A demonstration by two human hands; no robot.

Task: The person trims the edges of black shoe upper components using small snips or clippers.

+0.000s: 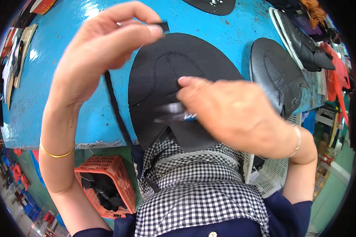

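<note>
My left hand (103, 47) is raised over the blue table (87, 118), thumb and forefinger closed on the end of a narrow black strip (114, 104). The strip hangs from beneath that hand down to the table's front edge. My right hand (237, 112) is closed around small scissors (172, 112), whose silver blades point left and are blurred by motion. Below the blades lies a flat black shoe upper (146, 83) with curved stitch lines and a notch toward me. Its near end reaches over the table edge onto my checked apron (197, 197).
Another black upper (271, 67) lies at the right, near black shoes with white soles (286, 37). Part of a dark piece (213, 6) shows at the far edge. An orange basket (124, 185) holding black scraps stands below left; a white crate (275, 173) is below right.
</note>
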